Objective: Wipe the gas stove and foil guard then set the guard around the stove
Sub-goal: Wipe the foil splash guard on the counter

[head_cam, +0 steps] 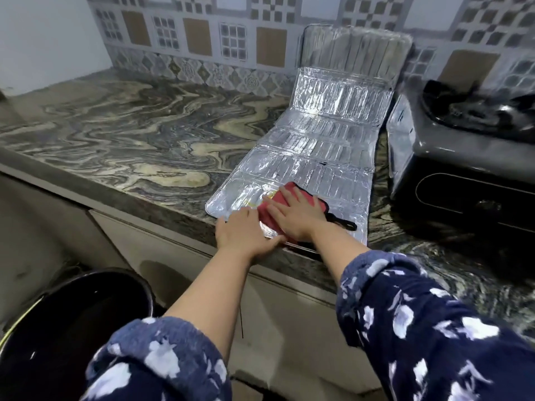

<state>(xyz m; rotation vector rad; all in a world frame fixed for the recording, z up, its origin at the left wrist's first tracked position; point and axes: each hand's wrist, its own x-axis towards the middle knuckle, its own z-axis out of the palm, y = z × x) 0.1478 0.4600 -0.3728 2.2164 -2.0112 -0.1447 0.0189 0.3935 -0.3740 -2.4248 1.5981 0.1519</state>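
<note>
On the swirled grey-and-tan marble counter [130,117], the silver folding foil guard [318,146] lies mostly flat, its far panel leaning up against the patterned tile wall [202,41], just left of the black gas stove [463,146]. The right hand [295,215] presses flat, fingers spread, on a red cloth with black trim [301,198] at the guard's near end. The left hand [243,233] lies open and flat on the guard's near edge, grasping nothing, above a dark round bucket [72,328].

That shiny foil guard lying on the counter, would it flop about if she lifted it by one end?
Probably. The foil guard bends at its creases, its far panel leaning against the wall, so it would likely fold. It looks thin and light; her left hand seems to steady it.
</note>
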